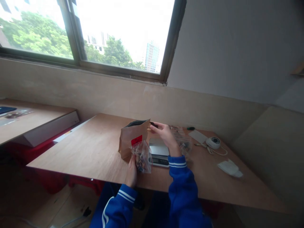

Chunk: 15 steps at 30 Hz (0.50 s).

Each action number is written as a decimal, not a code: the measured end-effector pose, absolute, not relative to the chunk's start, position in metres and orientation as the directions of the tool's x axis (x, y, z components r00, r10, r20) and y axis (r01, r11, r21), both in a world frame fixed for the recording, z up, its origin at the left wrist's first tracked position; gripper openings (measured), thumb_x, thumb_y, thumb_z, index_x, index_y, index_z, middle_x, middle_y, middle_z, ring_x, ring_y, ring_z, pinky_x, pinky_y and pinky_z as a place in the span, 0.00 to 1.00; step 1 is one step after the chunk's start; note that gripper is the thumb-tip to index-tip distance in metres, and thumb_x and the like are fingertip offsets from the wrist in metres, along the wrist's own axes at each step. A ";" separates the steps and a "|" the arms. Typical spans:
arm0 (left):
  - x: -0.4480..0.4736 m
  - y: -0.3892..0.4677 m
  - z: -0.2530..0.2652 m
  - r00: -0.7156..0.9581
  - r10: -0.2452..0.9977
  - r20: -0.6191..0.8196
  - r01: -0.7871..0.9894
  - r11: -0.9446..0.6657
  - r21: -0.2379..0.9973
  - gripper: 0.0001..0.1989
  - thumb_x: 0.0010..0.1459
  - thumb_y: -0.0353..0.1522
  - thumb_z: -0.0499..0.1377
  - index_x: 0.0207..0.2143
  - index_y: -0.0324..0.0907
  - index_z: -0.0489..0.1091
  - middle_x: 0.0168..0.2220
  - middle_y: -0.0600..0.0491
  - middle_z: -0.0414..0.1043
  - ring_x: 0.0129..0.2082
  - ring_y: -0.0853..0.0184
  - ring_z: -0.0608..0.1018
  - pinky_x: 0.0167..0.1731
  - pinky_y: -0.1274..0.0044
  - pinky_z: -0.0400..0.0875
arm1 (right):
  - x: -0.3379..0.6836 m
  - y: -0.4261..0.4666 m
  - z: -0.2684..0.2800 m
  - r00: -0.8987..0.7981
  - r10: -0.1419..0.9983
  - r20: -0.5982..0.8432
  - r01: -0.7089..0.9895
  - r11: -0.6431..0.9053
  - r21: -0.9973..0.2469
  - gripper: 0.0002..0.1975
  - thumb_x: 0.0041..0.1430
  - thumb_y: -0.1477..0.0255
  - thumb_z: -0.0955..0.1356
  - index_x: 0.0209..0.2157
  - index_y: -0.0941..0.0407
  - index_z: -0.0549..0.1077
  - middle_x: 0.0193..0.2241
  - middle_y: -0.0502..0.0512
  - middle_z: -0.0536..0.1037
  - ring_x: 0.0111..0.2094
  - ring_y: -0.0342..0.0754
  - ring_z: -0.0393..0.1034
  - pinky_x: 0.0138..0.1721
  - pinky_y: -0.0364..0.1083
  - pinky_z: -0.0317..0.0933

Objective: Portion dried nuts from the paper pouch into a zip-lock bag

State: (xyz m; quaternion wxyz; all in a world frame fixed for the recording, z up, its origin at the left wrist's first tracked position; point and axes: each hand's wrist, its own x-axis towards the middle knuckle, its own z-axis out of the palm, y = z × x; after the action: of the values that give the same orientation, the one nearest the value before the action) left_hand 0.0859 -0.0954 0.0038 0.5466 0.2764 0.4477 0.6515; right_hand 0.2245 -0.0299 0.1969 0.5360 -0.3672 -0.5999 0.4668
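1. While the left hand grips the small clear bag by its lower edge, fingers closed on the plastic, it is best kept upright just in front of the brown paper pouch.
2. At the pouch's open mouth, the right hand pinches a thin dark tool (too small to identify); short, steady movements suit it.
3. Because the digital scale sits between the wrists on the wooden table, neither sleeve should press its platform.
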 end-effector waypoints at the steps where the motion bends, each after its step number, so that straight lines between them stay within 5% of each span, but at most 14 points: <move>1: 0.086 -0.095 0.002 -0.267 0.955 -0.133 -0.461 -0.006 0.887 0.25 0.58 0.48 0.55 0.49 0.39 0.71 0.52 0.44 0.73 0.59 0.57 0.68 0.61 0.65 0.56 | 0.218 -0.023 0.203 -0.138 0.932 0.335 -0.059 0.330 -0.942 0.19 0.47 0.65 0.74 0.41 0.59 0.79 0.35 0.56 0.82 0.34 0.48 0.77 0.37 0.47 0.71; 9: 0.085 -0.094 -0.001 -0.281 0.947 -0.154 -0.450 0.012 0.893 0.25 0.57 0.47 0.56 0.50 0.41 0.71 0.50 0.46 0.74 0.60 0.55 0.67 0.62 0.63 0.55 | 0.172 0.024 0.215 -0.238 0.871 0.431 0.027 0.449 -0.893 0.16 0.52 0.65 0.71 0.40 0.60 0.78 0.33 0.55 0.81 0.29 0.44 0.74 0.32 0.44 0.69; 15: 0.087 -0.093 -0.003 -0.236 0.960 -0.148 -0.466 0.022 0.885 0.27 0.57 0.49 0.55 0.50 0.40 0.71 0.52 0.44 0.73 0.58 0.54 0.68 0.61 0.61 0.56 | 0.165 0.018 0.225 -0.315 0.762 0.567 0.293 0.646 -0.705 0.11 0.56 0.71 0.69 0.42 0.55 0.78 0.41 0.56 0.77 0.43 0.47 0.72 0.47 0.46 0.65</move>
State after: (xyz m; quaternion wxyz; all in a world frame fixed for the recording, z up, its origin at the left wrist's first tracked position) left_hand 0.0867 -0.0929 -0.0028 0.5540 0.2737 0.4516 0.6436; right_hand 0.1646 0.0177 0.2251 0.4754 -0.3414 -0.7726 0.2461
